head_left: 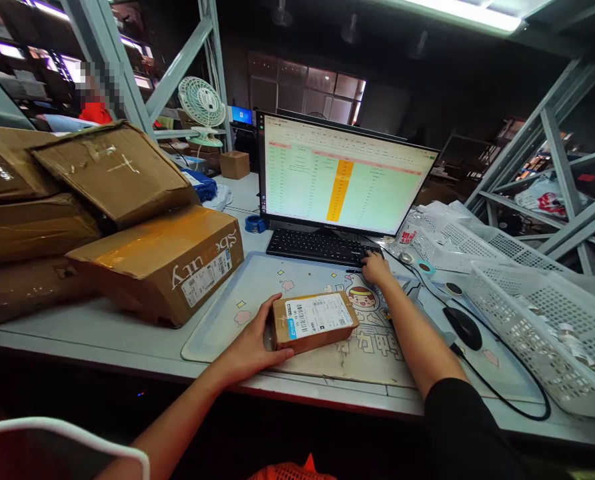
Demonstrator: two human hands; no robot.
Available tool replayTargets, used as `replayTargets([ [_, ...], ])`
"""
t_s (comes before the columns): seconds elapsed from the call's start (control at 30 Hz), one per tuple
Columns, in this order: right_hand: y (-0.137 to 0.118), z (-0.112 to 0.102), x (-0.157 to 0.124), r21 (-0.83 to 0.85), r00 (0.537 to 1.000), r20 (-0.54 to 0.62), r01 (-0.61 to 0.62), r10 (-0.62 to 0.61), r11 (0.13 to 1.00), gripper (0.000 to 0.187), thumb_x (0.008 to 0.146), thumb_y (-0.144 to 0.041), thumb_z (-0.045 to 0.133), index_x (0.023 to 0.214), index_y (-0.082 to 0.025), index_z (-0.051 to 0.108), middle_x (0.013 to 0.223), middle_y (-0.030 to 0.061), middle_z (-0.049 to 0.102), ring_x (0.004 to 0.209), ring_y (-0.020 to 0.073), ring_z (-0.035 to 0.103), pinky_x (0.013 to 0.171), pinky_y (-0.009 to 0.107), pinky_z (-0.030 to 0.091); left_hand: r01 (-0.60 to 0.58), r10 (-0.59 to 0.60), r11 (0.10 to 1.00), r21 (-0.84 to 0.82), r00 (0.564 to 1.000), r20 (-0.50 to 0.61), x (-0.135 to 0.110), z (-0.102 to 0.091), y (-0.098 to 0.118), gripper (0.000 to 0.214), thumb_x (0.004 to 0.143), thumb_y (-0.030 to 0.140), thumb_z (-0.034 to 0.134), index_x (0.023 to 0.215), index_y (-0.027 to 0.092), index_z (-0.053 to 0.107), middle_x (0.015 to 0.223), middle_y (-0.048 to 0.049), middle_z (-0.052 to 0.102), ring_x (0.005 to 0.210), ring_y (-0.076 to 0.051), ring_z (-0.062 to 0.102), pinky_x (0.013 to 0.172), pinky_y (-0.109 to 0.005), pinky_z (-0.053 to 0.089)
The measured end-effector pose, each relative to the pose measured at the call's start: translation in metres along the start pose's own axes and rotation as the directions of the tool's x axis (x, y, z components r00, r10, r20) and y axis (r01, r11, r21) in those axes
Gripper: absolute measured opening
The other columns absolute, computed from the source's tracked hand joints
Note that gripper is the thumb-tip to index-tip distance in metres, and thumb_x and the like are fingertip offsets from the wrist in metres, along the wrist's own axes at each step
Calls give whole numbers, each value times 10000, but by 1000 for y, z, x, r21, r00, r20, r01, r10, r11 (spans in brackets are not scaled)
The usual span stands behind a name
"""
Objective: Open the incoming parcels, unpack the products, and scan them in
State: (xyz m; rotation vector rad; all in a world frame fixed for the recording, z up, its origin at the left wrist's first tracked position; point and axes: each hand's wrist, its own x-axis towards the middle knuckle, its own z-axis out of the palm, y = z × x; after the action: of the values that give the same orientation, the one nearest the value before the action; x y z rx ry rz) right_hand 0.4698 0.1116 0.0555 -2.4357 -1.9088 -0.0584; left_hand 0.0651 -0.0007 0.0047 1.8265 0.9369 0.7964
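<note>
My left hand (254, 343) grips the left end of a small cardboard box (310, 343), thumb along the near side and fingers behind it. The box rests on a cartoon-printed desk mat (227, 333), its white shipping label (320, 313) facing up. At the right end of a black keyboard (317, 247), my right hand (376, 268) lies over the number keys with its fingers bent and nothing held. Just behind the keyboard stands a monitor (297, 180) with a spreadsheet that has one orange column.
Large taped cartons (152, 257) are stacked at the left. To the right lie a black mouse (462, 327), a looping cable and white perforated baskets (527, 333) with small items. A green fan (202, 103) stands behind. A person in red (95, 112) is far left.
</note>
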Motion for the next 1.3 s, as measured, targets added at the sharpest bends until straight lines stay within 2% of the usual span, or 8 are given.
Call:
replayTargets([
  [0.2, -9, 2, 13, -13, 999, 46, 12, -11, 1000, 611, 996, -138, 433, 1588, -233, 554, 1780, 86, 287, 1640, 354, 228, 1268, 622, 334, 29, -30, 999, 41, 1000, 9, -1, -2, 6, 1163, 730, 396, 899, 1665, 261, 222, 1614, -172, 522, 1501, -382, 498, 1288, -570, 354],
  [0.53, -10, -12, -1, -31, 998, 63, 8, -6, 1000, 627, 995, -152, 423, 1615, -181, 510, 1786, 125, 256, 1641, 363, 228, 1279, 596, 339, 1, -2, 1000, 6, 1000, 24, -2, -1, 13, 1180, 737, 428, 897, 1672, 252, 199, 1627, -169, 511, 1518, -358, 484, 1298, -529, 342],
  [0.7, -17, -4, -8, -30, 997, 76, -7, 10, 1000, 568, 959, -126, 470, 1507, -120, 618, 1750, 165, 333, 1626, 374, 267, 1264, 604, 357, -15, 15, 1000, 0, 1000, 14, -2, 0, 10, 1189, 729, 440, 908, 1669, 247, 204, 1614, -185, 522, 1512, -371, 490, 1299, -560, 330],
  [0.83, -27, -16, -22, -17, 999, 37, 3, -2, 1000, 547, 968, -113, 458, 1493, -78, 611, 1692, 212, 420, 1580, 363, 367, 1241, 537, 398, -30, 30, 999, -13, 1000, 3, -2, 2, 6, 1228, 718, 473, 920, 1682, 249, 193, 1629, -190, 503, 1519, -362, 486, 1300, -551, 331],
  [0.93, -22, -32, -55, -1, 1000, 10, 25, -25, 1000, 517, 1026, -190, 432, 1510, -97, 586, 1520, 215, 613, 1419, 320, 569, 1161, 442, 470, -49, 47, 998, -29, 997, -54, -6, 2, 4, 1199, 757, 512, 884, 1696, 258, 183, 1598, -176, 538, 1473, -348, 539, 1273, -537, 372],
  [1.03, 0, -38, -113, -6, 999, 32, 23, -22, 1000, 496, 1066, -379, 460, 1480, -153, 612, 1308, 185, 741, 1223, 337, 694, 1035, 441, 536, -43, 43, 999, 1, 987, -157, -11, -5, 6, 870, 885, 632, 711, 1603, 253, 401, 1474, -137, 642, 1319, -341, 650, 1158, -511, 492],
  [1.17, 38, -22, -194, -115, 995, 84, -36, 46, 993, 569, 1047, -522, 510, 1496, -186, 602, 1255, 200, 744, 1148, 399, 719, 953, 500, 558, 68, -51, 996, 62, 969, -243, -1, -27, 16, 728, 961, 810, 395, 1211, 185, 672, 1220, -124, 747, 1178, -349, 689, 1069, -484, 529],
  [1.3, 55, 0, -228, -161, 997, 64, -41, 52, 986, 624, 1064, -437, 470, 1630, -176, 454, 1317, 209, 702, 1146, 389, 717, 960, 506, 562, 145, -103, 972, 184, 971, -217, 27, -44, 16, 807, 858, 917, 406, 938, 174, 711, 1106, -178, 770, 1140, -402, 677, 1093, -538, 497],
])
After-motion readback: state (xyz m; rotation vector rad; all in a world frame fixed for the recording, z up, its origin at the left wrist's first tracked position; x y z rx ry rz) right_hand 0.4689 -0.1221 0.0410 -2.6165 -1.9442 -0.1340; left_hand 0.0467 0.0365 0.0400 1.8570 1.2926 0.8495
